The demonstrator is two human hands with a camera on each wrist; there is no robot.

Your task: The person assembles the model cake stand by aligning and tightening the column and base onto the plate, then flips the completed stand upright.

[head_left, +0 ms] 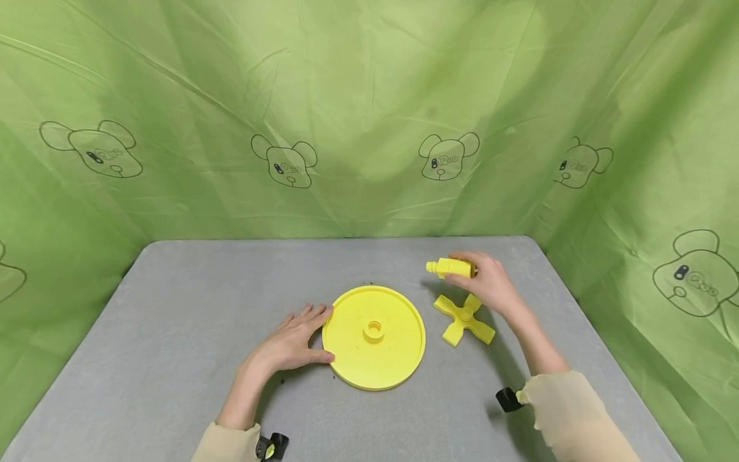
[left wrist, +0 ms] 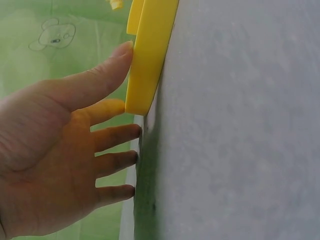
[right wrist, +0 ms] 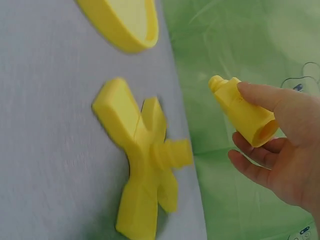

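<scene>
A round yellow tray-like disc [head_left: 398,359] with a raised rim and a threaded socket at its centre lies flat on the table. My left hand [head_left: 291,343] rests at its left edge, thumb and index fingertip touching the rim, fingers spread. Up off the table, my right hand [head_left: 487,282] pinches a hollow yellow tube [right wrist: 245,110] with a threaded tip between thumb and fingers. The tip points left in the head view, and the wide hollow end faces my palm. Below that hand lies a yellow four-armed cross piece [head_left: 465,317] with a threaded stud standing up from its middle.
The grey table [head_left: 190,308] has rounded far corners. Green cloth [head_left: 358,96] printed with bear heads hangs behind it and along both sides. A few small dark specks lie around the disc.
</scene>
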